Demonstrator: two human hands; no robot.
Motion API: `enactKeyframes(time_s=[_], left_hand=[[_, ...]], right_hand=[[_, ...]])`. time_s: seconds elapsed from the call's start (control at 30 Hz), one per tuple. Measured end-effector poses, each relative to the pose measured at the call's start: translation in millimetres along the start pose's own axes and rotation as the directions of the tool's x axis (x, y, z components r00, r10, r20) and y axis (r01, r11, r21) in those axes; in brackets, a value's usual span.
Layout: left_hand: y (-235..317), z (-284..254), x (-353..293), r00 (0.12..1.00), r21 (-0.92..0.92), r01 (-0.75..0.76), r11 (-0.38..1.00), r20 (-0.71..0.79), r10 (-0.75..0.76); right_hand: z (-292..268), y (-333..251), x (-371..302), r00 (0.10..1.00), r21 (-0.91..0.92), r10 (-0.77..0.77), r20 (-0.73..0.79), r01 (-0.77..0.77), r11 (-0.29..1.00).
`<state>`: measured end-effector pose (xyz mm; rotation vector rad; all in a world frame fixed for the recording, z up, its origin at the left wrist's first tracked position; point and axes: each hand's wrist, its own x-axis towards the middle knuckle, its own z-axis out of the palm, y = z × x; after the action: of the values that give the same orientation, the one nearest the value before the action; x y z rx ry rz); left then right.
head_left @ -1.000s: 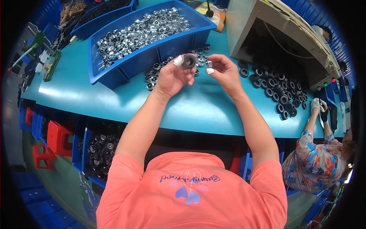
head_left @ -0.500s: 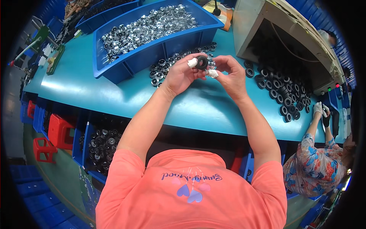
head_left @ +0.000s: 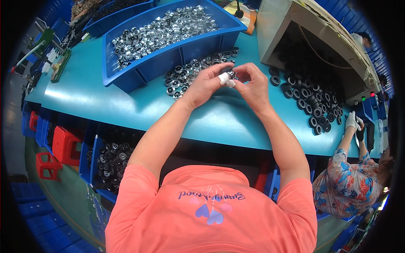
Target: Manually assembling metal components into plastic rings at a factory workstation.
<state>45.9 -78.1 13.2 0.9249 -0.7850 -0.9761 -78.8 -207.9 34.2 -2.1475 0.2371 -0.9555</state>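
My left hand [head_left: 206,86] is closed on a black ring [head_left: 226,69], now tilted and partly covered by the fingers. Facing it, my right hand [head_left: 254,87] pinches a shiny silver hub-like part [head_left: 232,75], mostly hidden between the fingertips. Ring and silver part meet or nearly meet; their exact contact is hidden. White tape wraps a finger or thumb on each hand. Just beyond my left hand, a loose pile of silver parts with dark centres [head_left: 181,76] lies on the blue-green table [head_left: 164,110]. Many similar black rings [head_left: 312,101] are heaped to the right of my right hand.
A large blue bin [head_left: 145,63] full of silver parts stands behind the pile. An open-fronted beige box [head_left: 276,25] rises at the back right. A co-worker's gloved hands [head_left: 354,122] are at the far right. Red stools [head_left: 65,145] stand low at left.
My hands have drawn closer together. The black ring has turned from facing up to a tilted, edge-on pose against the silver part, and the fingers cover more of both.
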Motion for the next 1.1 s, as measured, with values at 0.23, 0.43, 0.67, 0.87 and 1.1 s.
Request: enactKeyframes(time_s=[0.23, 0.43, 0.67, 0.87, 1.1], left_hand=[[-14.9, 8.0, 3.1, 0.972, 0.218, -0.131, 0.967, -0.163, 0.169], [-6.3, 9.3, -1.1, 0.966, 0.241, -0.084, 0.967, -0.22, 0.139], [-5.7, 11.0, 0.6, 0.978, 0.164, -0.104, 0.981, -0.163, 0.131], [-7.8, 9.0, -1.7, 0.963, 0.298, -0.071, 0.952, -0.229, 0.143], [-12.6, 9.3, -0.8, 0.918, 0.49, -0.177, 0.853, -0.229, 0.323]], right_hand=[[6.1, 2.7, 0.6, 0.997, 0.087, 0.023, 0.07, -0.029, 0.996], [1.6, 20.9, 2.9, 0.918, 0.326, 0.303, 0.257, -0.378, 0.867], [-0.5, 24.3, 1.7, 0.949, 0.201, 0.23, 0.215, -0.274, 0.941], [-5.8, 10.7, 0.4, 0.904, 0.309, 0.293, 0.311, -0.388, 0.868], [3.5, 8.4, -5.9, 0.886, 0.416, 0.326, 0.331, -0.447, 0.792]])
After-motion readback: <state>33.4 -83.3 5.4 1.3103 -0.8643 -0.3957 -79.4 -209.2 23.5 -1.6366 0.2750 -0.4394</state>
